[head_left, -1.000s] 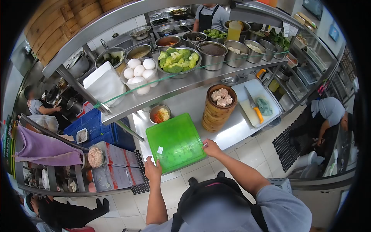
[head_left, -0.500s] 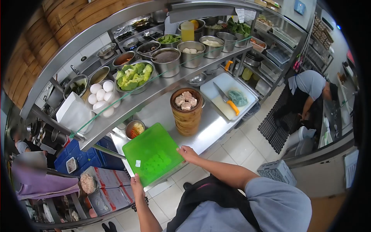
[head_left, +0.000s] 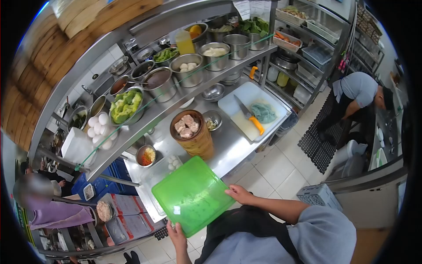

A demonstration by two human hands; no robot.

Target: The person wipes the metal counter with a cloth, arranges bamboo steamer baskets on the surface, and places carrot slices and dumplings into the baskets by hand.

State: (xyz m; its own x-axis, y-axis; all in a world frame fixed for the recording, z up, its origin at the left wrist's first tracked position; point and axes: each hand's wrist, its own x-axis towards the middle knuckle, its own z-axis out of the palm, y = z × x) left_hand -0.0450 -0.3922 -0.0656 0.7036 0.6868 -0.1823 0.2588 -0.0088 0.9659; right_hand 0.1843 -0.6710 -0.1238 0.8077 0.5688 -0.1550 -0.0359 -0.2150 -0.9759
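Observation:
Both my hands grip a green plastic lid (head_left: 193, 196) by its edges, holding it tilted above the front of the steel table. My left hand (head_left: 177, 237) pinches its near left corner, and my right hand (head_left: 238, 194) holds its right side. Partly hidden under the lid is a clear plastic tub (head_left: 148, 186) with several white balls (head_left: 174, 163) at its far end. Just behind stands a stack of bamboo steamers (head_left: 196, 143), with pinkish dumplings (head_left: 187, 126) in the top one. A metal bowl (head_left: 145, 156) of shredded orange and yellow food sits at the left.
A white cutting board (head_left: 228, 102) carries an orange-handled knife (head_left: 249, 115) and a bluish cloth (head_left: 263, 113). Eggs (head_left: 100, 130), broccoli (head_left: 126, 105) and several metal pots line the shelf (head_left: 167, 113) above. At the right a co-worker (head_left: 359, 94) bends over.
The green lid has come off the tub and moved right and toward me, uncovering white balls at the tub's far end. Both hands moved with it. The camera view has shifted somewhat.

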